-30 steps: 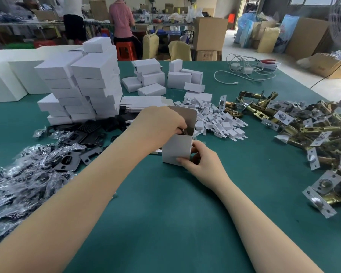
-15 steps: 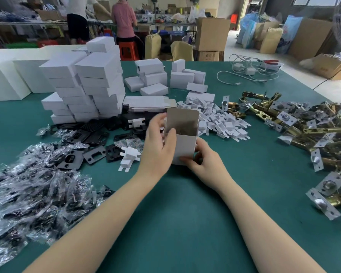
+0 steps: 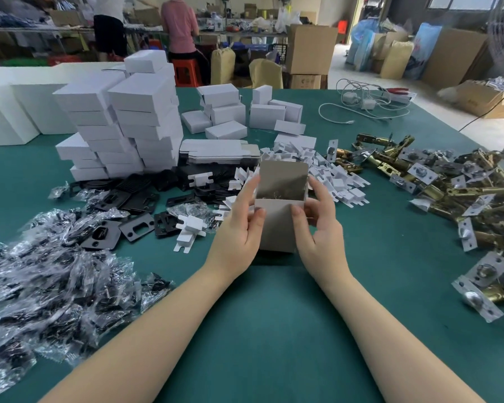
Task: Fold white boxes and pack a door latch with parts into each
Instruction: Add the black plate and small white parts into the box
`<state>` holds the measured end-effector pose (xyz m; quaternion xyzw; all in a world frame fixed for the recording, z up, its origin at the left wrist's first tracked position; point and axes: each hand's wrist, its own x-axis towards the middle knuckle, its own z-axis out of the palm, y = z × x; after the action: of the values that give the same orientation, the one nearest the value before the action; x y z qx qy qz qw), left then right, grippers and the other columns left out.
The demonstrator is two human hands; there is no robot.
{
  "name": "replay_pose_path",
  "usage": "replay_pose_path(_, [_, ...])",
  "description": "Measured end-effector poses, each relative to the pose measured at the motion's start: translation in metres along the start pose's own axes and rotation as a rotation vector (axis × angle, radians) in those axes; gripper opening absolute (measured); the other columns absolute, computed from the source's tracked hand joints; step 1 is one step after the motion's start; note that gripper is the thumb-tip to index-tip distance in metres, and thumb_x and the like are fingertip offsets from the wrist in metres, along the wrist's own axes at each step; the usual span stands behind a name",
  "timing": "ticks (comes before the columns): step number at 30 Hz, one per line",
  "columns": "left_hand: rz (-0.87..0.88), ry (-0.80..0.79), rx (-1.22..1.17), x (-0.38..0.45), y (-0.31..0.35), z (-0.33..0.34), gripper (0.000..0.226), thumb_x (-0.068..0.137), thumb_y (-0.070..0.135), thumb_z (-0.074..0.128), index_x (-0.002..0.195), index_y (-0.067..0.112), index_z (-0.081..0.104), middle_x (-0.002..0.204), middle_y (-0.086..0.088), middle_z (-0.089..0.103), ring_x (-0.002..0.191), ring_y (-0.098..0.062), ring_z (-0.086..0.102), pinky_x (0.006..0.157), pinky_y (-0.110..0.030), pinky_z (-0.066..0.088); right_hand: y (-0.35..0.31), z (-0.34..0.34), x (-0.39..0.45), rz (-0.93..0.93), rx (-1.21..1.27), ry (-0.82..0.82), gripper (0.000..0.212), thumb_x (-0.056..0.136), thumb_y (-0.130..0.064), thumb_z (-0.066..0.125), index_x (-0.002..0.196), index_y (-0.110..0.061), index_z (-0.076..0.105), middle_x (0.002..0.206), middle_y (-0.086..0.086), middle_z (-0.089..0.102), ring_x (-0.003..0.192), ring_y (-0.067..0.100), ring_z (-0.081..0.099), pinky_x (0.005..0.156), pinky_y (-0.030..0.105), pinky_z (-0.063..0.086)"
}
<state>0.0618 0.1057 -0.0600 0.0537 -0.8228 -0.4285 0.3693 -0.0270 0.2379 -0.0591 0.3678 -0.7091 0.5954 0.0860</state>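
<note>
Green-covered table [image 3: 274, 330] in a cluttered workshop. Far left, tall stack of closed white boxes [image 3: 122, 120]; right, heap of brass door latches [image 3: 448, 199]; near left, bagged parts [image 3: 50, 274]. At centre, upright open white box [image 3: 277, 225], lid flap raised, gripped between left hand [image 3: 239, 228] and right hand [image 3: 320, 228], thumbs pressing its front.

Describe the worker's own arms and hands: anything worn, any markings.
Both forearms are bare up to the bottom edge of the picture; no sleeve shows. The left hand and right hand wear no gloves, and no watch, bracelet or ring is visible. The fingernails look short and unpainted. No markings show.
</note>
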Motion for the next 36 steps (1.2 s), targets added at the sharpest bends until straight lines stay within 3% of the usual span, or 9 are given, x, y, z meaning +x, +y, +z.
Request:
replay_pose_path(4, [0.005, 0.012, 0.014, -0.001, 0.001, 0.001, 0.045, 0.100, 0.042, 0.036, 0.141, 0.057, 0.028, 0.114, 0.041, 0.049, 0.093, 0.006, 0.052, 0.088, -0.007, 0.038, -0.006, -0.003, -0.001, -0.044, 0.000, 0.016, 0.039, 0.096, -0.038, 0.051, 0.132, -0.048, 0.040, 0.113, -0.015, 0.063, 0.099, -0.005, 0.060, 0.085, 0.008, 0.043])
replay_pose_path(7, [0.068, 0.036, 0.007, 0.000, 0.002, 0.000, 0.032, 0.101, 0.037, 0.038, 0.130, 0.046, 0.047, 0.122, 0.033, 0.053, 0.109, -0.002, 0.055, 0.092, -0.011, 0.038, -0.011, -0.004, 0.000, -0.078, -0.001, -0.017, 0.032, 0.097, -0.026, 0.051, 0.123, -0.044, 0.054, 0.118, -0.030, 0.059, 0.102, -0.001, 0.059, 0.087, 0.012, 0.044])
replay_pose_path(12, [0.135, 0.127, 0.020, 0.005, 0.008, 0.000, 0.023, 0.099, 0.026, 0.047, 0.114, 0.024, 0.064, 0.107, 0.019, 0.059, 0.107, -0.004, 0.055, 0.082, -0.019, 0.049, -0.024, -0.005, 0.009, 0.078, 0.239, 0.035, 0.025, 0.102, -0.020, 0.048, 0.096, -0.030, 0.070, 0.097, -0.018, 0.072, 0.099, 0.002, 0.064, 0.084, 0.012, 0.044])
replay_pose_path(17, [0.064, 0.218, -0.114, 0.014, 0.023, -0.001, 0.022, 0.097, 0.025, 0.048, 0.093, 0.027, 0.070, 0.104, 0.018, 0.062, 0.107, 0.002, 0.057, 0.088, -0.010, 0.041, -0.029, -0.007, 0.018, 0.187, 0.381, 0.080, 0.018, 0.096, -0.007, 0.060, 0.101, -0.025, 0.061, 0.090, -0.013, 0.068, 0.080, -0.002, 0.062, 0.074, 0.012, 0.046])
replay_pose_path(20, [-0.105, 0.243, -0.349, 0.014, 0.031, 0.003, 0.017, 0.093, 0.018, 0.057, 0.102, 0.029, 0.066, 0.102, 0.014, 0.067, 0.096, 0.000, 0.064, 0.080, -0.011, 0.047, -0.029, -0.008, 0.023, 0.205, 0.472, 0.040, 0.038, 0.095, 0.000, 0.056, 0.116, -0.032, 0.055, 0.100, -0.006, 0.069, 0.087, 0.004, 0.065, 0.080, 0.017, 0.050])
replay_pose_path(23, [-0.132, 0.273, -0.442, 0.015, 0.033, 0.003, 0.036, 0.092, 0.012, 0.058, 0.119, 0.035, 0.053, 0.104, 0.012, 0.065, 0.091, -0.003, 0.066, 0.079, -0.014, 0.049, -0.029, -0.007, 0.027, 0.174, 0.445, 0.029, 0.041, 0.094, 0.006, 0.052, 0.112, -0.030, 0.062, 0.097, -0.014, 0.073, 0.093, 0.001, 0.066, 0.082, 0.015, 0.049])
replay_pose_path(28, [0.051, 0.181, -0.171, 0.014, 0.026, -0.004, 0.026, 0.098, 0.014, 0.052, 0.117, 0.030, 0.061, 0.108, 0.006, 0.066, 0.095, 0.000, 0.066, 0.080, -0.014, 0.049, -0.029, -0.012, 0.022, 0.082, 0.316, 0.030, 0.032, 0.094, 0.000, 0.056, 0.098, -0.031, 0.063, 0.090, -0.017, 0.070, 0.089, 0.005, 0.066, 0.081, 0.017, 0.050])
replay_pose_path(32, [0.213, 0.139, 0.054, 0.008, 0.014, -0.009, 0.026, 0.100, 0.018, 0.049, 0.112, 0.005, 0.067, 0.116, 0.001, 0.065, 0.111, -0.013, 0.061, 0.096, -0.024, 0.048, -0.024, -0.019, 0.011, -0.089, 0.169, 0.007, 0.020, 0.091, -0.016, 0.064, 0.098, -0.034, 0.060, 0.109, -0.013, 0.068, 0.107, 0.012, 0.066, 0.093, 0.032, 0.052])
replay_pose_path(36, [0.199, 0.086, 0.051, 0.003, 0.010, -0.012, 0.034, 0.097, 0.031, 0.054, 0.115, 0.007, 0.068, 0.126, -0.002, 0.063, 0.126, -0.015, 0.054, 0.099, -0.042, 0.050, -0.021, -0.018, 0.006, -0.100, 0.151, -0.025, 0.009, 0.090, -0.035, 0.063, 0.097, -0.037, 0.059, 0.119, -0.016, 0.063, 0.116, 0.007, 0.062, 0.096, 0.027, 0.050])
